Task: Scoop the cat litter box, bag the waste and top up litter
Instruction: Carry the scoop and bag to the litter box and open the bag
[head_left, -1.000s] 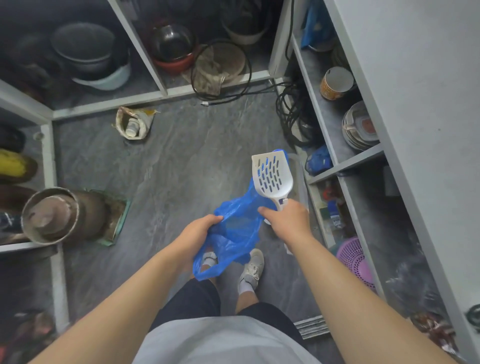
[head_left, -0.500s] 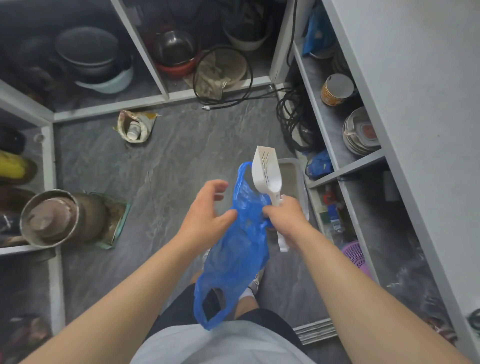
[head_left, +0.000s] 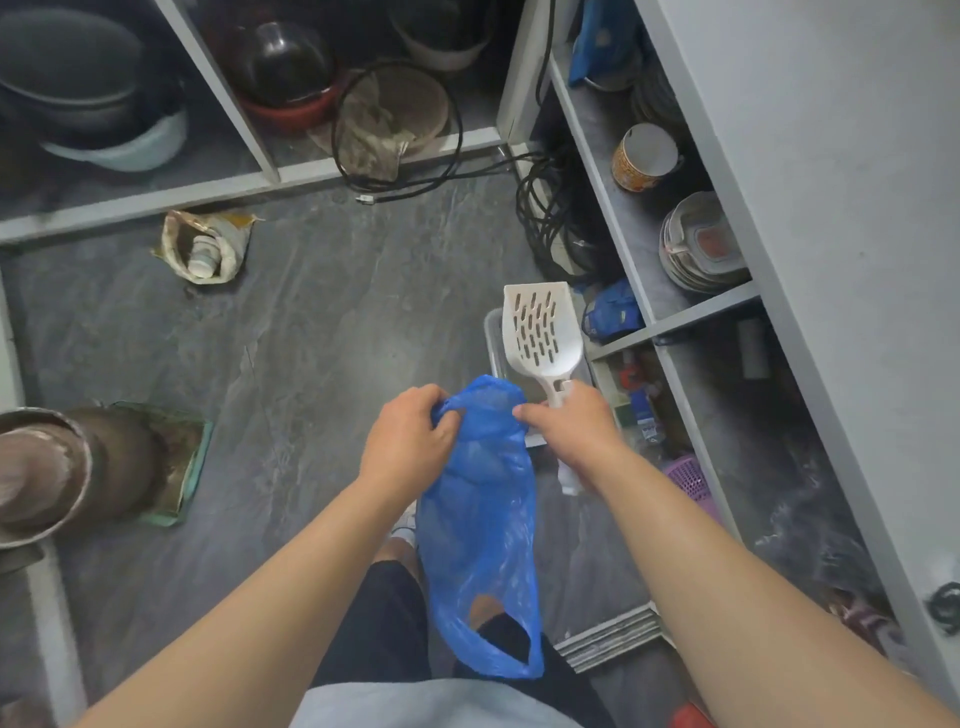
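The blue plastic bag (head_left: 480, 525) hangs in mid-air between the two hands, near the person's legs, its top bunched and its handle loops dangling low over the dark shorts. The left hand (head_left: 410, 441) pinches the bag's gathered upper edge with curled fingers. The right hand (head_left: 574, 434) grips the handle of a white slotted litter scoop (head_left: 540, 332), which points up and away, while its thumb presses against the bag's right side. Just beyond the scoop, a pale tray (head_left: 493, 338) sits on the grey floor (head_left: 322, 322) against the right-hand shelving (head_left: 691, 317). Black cables (head_left: 550, 218) coil at the far right corner, and a crumpled paper bag (head_left: 205, 249) lies at far left.
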